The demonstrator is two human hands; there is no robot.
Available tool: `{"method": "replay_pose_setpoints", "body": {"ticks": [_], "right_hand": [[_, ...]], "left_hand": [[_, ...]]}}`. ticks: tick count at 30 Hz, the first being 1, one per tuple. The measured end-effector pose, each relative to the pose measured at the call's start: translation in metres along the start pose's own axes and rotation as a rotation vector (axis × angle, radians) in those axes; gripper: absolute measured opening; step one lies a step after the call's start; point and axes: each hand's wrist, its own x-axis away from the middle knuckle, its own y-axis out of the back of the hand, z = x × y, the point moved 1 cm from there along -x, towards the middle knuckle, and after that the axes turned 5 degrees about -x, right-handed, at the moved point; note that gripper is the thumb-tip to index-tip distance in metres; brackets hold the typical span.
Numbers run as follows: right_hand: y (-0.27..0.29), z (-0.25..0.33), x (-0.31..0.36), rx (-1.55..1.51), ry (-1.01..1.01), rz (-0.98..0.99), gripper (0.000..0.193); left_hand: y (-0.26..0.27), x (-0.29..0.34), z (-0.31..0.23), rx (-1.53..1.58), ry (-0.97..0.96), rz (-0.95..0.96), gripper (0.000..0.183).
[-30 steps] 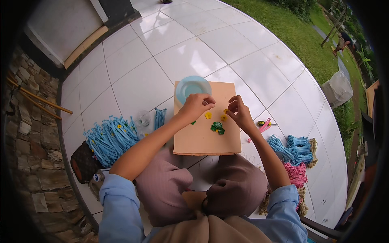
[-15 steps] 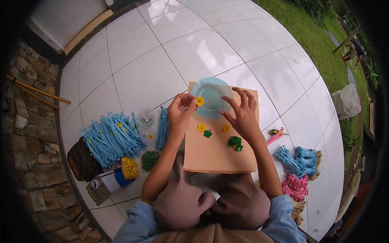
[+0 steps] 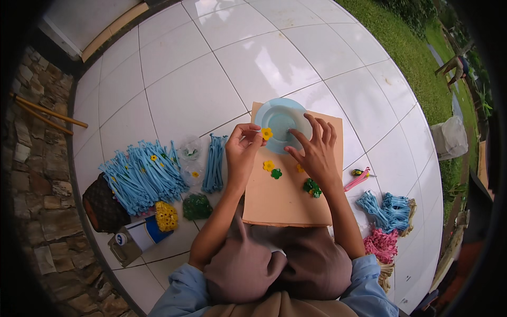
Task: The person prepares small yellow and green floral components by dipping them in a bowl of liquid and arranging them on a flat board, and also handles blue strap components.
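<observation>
Pinched between the thumb and fingertips of my left hand [image 3: 244, 150] is a small yellow flower piece [image 3: 267, 133], held over the left rim of a light blue plate [image 3: 262, 112]. My right hand [image 3: 320, 154] has its fingers spread, with nothing visible in them. Its index fingertip dips into the plate's middle; whether it touches the surface I cannot tell. On the tan board [image 3: 285, 208] under the plate lie a yellow flower [image 3: 268, 166], a green flower [image 3: 276, 173] touching it, and a cluster of green flowers [image 3: 312, 187]. Another yellow flower is partly covered by my right hand.
Blue strap bundles [image 3: 142, 177] lie at left, near bags of yellow flowers [image 3: 166, 216] and green pieces [image 3: 197, 206], and a metal can [image 3: 140, 236]. At right are a screwdriver [image 3: 363, 173], blue [image 3: 391, 211] and pink bundles [image 3: 382, 245]. A person [image 3: 455, 68] bends on the grass.
The whole view has shifted slightly. My right index fingertip has come a little lower into the plate. My left hand keeps its pinch on the yellow flower.
</observation>
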Motion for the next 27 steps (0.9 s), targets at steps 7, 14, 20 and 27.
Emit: {"method": "replay_pose_setpoints", "body": {"ticks": [7,14,20,27], "right_hand": [[0.001,0.004,0.002,-0.120,-0.095,-0.007,0.023],[0.026,0.034,-0.004,-0.276,-0.003,-0.123,0.038],[0.021,0.034,-0.003,-0.098,0.069,-0.131,0.047],[0.020,0.031,-0.002,-0.051,0.075,-0.145,0.046]], "left_hand": [[-0.005,-0.001,0.007,0.029,-0.007,-0.027,0.013],[-0.008,-0.002,0.000,-0.040,0.066,-0.033,0.015],[-0.014,-0.002,-0.001,-0.028,0.082,-0.018,0.020],[-0.013,-0.003,0.000,0.113,0.104,0.011,0.023]]}}
